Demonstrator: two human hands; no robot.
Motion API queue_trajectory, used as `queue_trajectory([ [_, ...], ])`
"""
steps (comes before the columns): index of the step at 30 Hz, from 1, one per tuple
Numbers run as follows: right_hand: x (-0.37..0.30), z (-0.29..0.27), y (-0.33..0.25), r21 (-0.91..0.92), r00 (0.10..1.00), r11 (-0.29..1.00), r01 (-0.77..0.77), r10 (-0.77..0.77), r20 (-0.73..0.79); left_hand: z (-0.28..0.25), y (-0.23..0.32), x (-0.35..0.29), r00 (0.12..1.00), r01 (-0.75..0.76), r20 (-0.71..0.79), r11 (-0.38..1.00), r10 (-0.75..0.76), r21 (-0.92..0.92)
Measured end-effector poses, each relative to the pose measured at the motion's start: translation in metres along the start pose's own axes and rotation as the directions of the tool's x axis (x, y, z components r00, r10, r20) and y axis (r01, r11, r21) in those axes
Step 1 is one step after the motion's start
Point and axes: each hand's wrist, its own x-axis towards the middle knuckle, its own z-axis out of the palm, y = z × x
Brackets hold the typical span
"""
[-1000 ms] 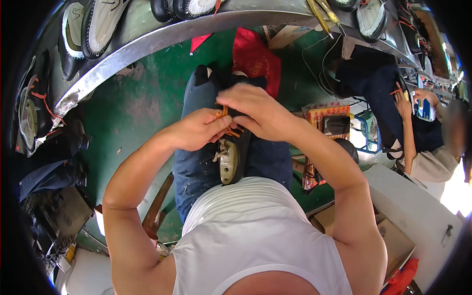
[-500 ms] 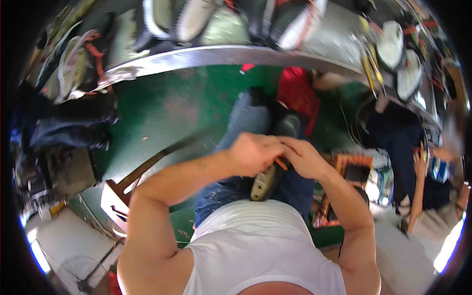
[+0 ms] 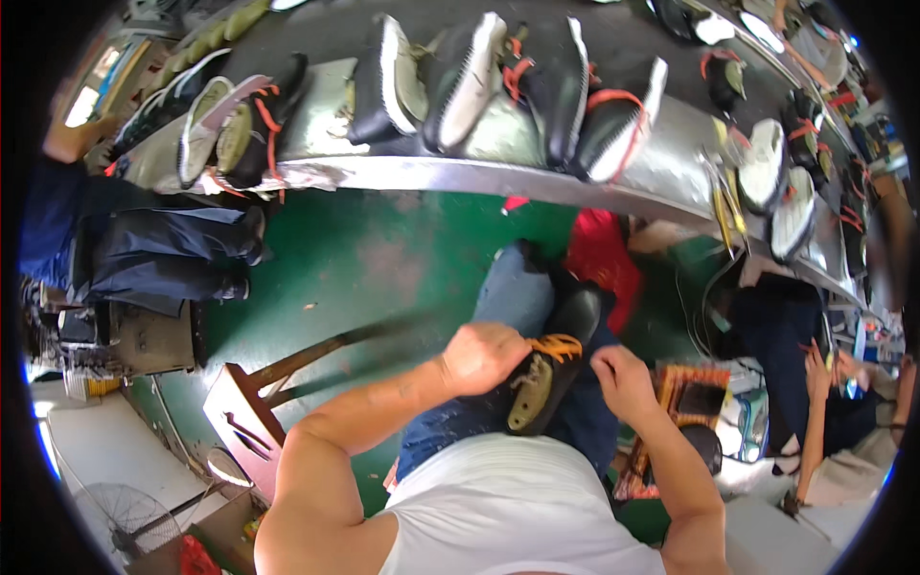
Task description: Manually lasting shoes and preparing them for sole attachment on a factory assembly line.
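Note:
A black shoe [image 3: 578, 316] with an orange shoelace [image 3: 558, 346] rests on my lap, its opening toward my body. Inside it sits an olive-green shoe last [image 3: 529, 395] with holes in its top. My left hand [image 3: 489, 357] is closed at the left side of the lacing, its fingertips meeting the orange lace. To the right of the shoe, my right hand [image 3: 625, 381] is curled closed, a small gap away from it. What the right fingers hold, if anything, is too small to make out.
Ahead runs a metal-edged bench [image 3: 412, 173] with several black-and-white shoes [image 3: 470, 86] and yellow-handled pincers [image 3: 730, 206]. A wooden stool [image 3: 244, 422] stands at left. A red cloth [image 3: 602, 259] hangs beyond my knees. Co-workers' legs [image 3: 163, 244] and arms [image 3: 815, 402] show at the sides.
My hands, together above the shoe before, have moved apart to its left and right. The orange lacing is now uncovered. The view has shifted, showing more of the bench.

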Motion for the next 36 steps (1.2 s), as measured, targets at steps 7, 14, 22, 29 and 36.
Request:
queue_trajectory([
  [7, 0.061, 0.003, -0.028, 0.398, 0.96, 0.882, -0.25, 0.174, 0.217, 0.018, -0.001, 0.018, 0.99, -0.023, -0.138, 0.993, 0.007, -0.116],
  [14, 0.09, -0.006, -0.027, 0.284, 0.765, 0.899, -0.334, 0.082, 0.639, 0.026, 0.009, 0.013, 0.983, 0.041, -0.173, 0.992, -0.061, -0.118],
  [22, 0.075, -0.006, -0.018, 0.307, 0.887, 0.92, -0.242, 0.082, 0.455, 0.021, 0.009, 0.016, 0.991, 0.107, -0.058, 0.967, -0.124, -0.232],
  [29, 0.037, -0.032, 0.006, -0.236, 0.975, 0.969, -0.075, 0.121, 0.186, -0.063, -0.008, 0.016, 0.659, 0.694, 0.576, 0.687, -0.484, -0.216],
  [36, -0.008, 0.058, -0.08, 0.083, 0.874, 0.895, -0.439, 0.404, 0.27, -0.249, -0.199, -0.044, 0.615, 0.776, -0.784, 0.245, -0.087, 0.581],
])
